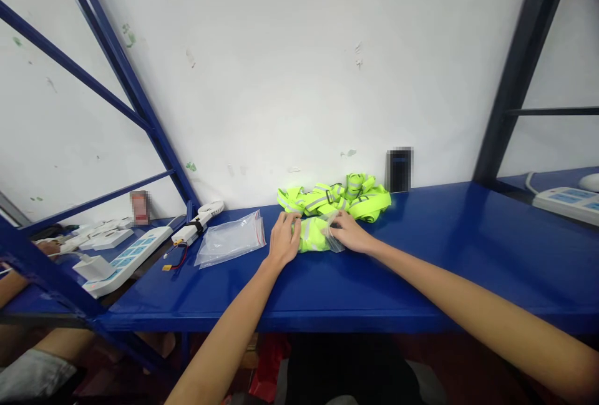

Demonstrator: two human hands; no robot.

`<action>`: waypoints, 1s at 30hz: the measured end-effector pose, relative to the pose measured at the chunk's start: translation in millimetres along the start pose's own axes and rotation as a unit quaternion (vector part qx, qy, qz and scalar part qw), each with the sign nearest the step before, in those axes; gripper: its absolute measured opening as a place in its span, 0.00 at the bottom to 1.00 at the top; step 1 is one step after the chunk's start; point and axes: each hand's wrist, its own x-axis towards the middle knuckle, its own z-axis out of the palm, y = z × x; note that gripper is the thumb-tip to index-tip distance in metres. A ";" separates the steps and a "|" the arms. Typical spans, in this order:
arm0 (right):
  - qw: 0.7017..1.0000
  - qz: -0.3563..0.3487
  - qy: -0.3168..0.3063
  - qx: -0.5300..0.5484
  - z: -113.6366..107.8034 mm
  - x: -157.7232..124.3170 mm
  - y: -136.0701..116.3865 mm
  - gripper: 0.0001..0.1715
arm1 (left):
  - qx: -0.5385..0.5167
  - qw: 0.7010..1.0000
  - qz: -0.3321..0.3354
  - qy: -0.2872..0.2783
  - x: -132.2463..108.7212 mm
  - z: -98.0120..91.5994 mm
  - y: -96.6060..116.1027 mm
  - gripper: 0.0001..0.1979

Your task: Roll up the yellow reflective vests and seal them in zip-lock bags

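On a blue shelf (421, 268), both my hands close around a folded neon-yellow reflective strap bundle (312, 234) partly inside a clear plastic bag. My left hand (283, 238) grips its left end with curled fingers. My right hand (349, 231) pinches the clear bag's edge at the right end. Just behind them, against the white wall, lies a loose pile of neon-yellow reflective straps (337, 199).
A stack of clear zip bags (230, 239) lies left of my hands. Farther left sit a small white fan (199, 221), a red-wired connector (174, 261) and a white power strip (126, 261). Another power strip (568, 202) lies far right. Blue rack posts stand both sides. Another person's arm (12, 286) shows far left.
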 end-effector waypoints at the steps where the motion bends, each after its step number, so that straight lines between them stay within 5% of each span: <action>1: 1.000 -0.004 -0.005 0.027 -0.2 -2.0 -1.0 0.10 | -0.007 1.000 0.004 -0.007 -1.3 -0.9 -0.2 0.19; 6: 0.991 -0.003 -0.019 0.133 -3.9 -21.7 -1.2 0.10 | 0.041 0.997 0.003 -0.071 -14.2 -5.7 1.7 0.22; 11: 0.985 0.020 -0.082 0.152 -29.8 -51.8 2.1 0.12 | 0.026 0.986 0.021 -0.166 -26.7 -17.0 7.4 0.23; 17: 0.978 0.016 -0.119 0.172 -59.4 -80.2 5.7 0.20 | 0.018 0.989 0.006 -0.147 -56.1 -41.1 30.3 0.20; 21: 0.954 0.050 -0.055 0.291 -70.7 -84.4 14.7 0.24 | 0.025 0.994 -0.030 -0.100 -63.8 -89.5 22.1 0.18; 25: 0.917 0.068 0.085 0.384 -86.2 -72.7 27.1 0.23 | 0.089 0.981 -0.164 -0.057 -45.7 -163.7 -25.1 0.24; 28: 0.904 0.078 0.122 0.401 -87.7 -54.1 26.2 0.21 | 0.121 0.968 -0.200 -0.097 -26.1 -205.3 -65.4 0.29; 30: 0.903 0.075 0.129 0.404 -80.6 -38.9 19.4 0.19 | 0.125 0.961 -0.197 -0.147 -14.0 -215.9 -84.5 0.30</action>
